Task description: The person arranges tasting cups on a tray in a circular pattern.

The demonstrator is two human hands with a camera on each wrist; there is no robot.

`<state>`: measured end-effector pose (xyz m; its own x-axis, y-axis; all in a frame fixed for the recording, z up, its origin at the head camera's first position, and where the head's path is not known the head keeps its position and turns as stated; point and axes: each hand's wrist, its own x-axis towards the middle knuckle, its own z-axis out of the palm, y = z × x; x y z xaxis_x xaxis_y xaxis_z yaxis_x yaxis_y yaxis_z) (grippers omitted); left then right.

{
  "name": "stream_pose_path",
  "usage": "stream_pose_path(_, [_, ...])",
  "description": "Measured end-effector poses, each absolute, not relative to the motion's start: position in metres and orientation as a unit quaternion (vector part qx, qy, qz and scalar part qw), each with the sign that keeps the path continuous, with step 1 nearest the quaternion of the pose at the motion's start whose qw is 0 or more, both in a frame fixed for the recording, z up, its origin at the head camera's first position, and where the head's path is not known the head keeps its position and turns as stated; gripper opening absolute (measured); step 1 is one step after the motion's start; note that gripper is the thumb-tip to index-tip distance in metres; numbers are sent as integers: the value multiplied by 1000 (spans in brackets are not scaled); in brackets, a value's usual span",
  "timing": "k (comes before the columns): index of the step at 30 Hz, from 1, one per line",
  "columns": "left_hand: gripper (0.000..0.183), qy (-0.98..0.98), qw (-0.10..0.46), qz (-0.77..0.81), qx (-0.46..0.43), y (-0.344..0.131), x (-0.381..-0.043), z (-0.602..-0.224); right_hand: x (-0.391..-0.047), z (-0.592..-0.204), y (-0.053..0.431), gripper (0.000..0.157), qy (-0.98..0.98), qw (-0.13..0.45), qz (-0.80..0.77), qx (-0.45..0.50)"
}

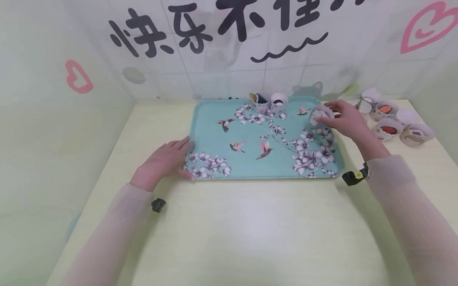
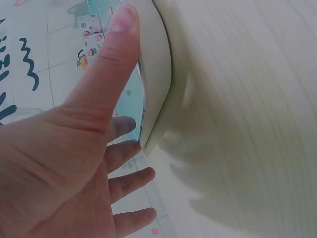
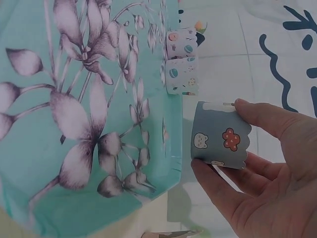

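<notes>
A light-blue flowered tray (image 1: 209, 137) lies on the table. My left hand (image 1: 162, 163) rests at its near left corner, fingers extended along the left rim and thumb by the front edge. Between thumb and fingers, my right hand (image 1: 347, 119) holds a small paper baking cup (image 3: 220, 136), grey-blue with a bear and a red flower printed on it. The cup is over the tray's right side in the head view; its contents are hidden. Two more paper cups, one with dark and orange contents (image 1: 262, 104) and one beside it (image 1: 279, 102), stand at the tray's back edge.
To the right of the tray stand several paper cups (image 1: 416, 134), some with orange or red pieces (image 1: 386, 109) inside. A wall (image 1: 229, 59) with black lettering rises behind the pale table (image 1: 247, 222), and side walls flank it.
</notes>
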<state>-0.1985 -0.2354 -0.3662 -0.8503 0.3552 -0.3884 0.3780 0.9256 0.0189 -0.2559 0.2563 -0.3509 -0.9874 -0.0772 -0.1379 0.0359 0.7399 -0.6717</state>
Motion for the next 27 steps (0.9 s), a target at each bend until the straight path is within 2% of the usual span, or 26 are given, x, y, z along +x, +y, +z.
stream_pose_path(5, [118, 960, 188, -25, 208, -225, -205, -371, -259, -353, 263, 78, 929, 83, -362, 9])
stream_pose_path(14, [120, 962, 171, -12, 212, -237, -196, -373, -291, -363, 234, 70, 920, 69, -385, 3])
stream_pose_path(27, [119, 962, 172, -9, 210, -239, -195, -369, -307, -368, 210, 67, 907, 77, -414, 12])
